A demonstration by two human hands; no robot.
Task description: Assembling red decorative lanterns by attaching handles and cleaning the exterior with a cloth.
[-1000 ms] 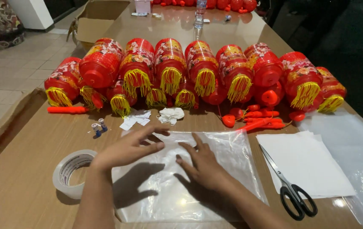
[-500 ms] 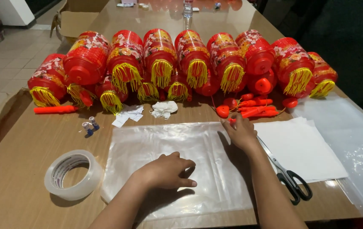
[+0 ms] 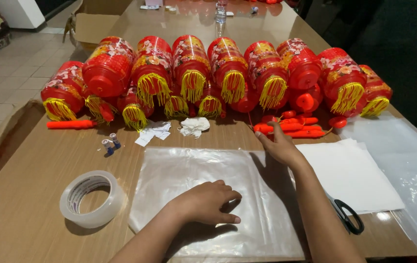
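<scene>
A clear plastic bag (image 3: 194, 170) lies flat on the brown table (image 3: 28, 160) in front of me. My left hand (image 3: 207, 202) rests palm down on the bag's middle, fingers together. My right hand (image 3: 279, 143) reaches past the bag's far right corner and touches a bunch of orange-red plastic handles (image 3: 293, 129). Behind them, several red lanterns (image 3: 191, 65) with yellow tassels lie in a row across the table.
A roll of clear tape (image 3: 91, 197) sits left of the bag. Two small batteries (image 3: 110, 143), white paper scraps (image 3: 154, 131) and a crumpled tissue (image 3: 194, 125) lie near the lanterns. White sheets (image 3: 354, 173), black-handled scissors (image 3: 347, 216) and more clear plastic (image 3: 403, 156) are right.
My right hand left the bag and moved far right to the orange-red handles. My left hand slid back toward me onto the bag's middle.
</scene>
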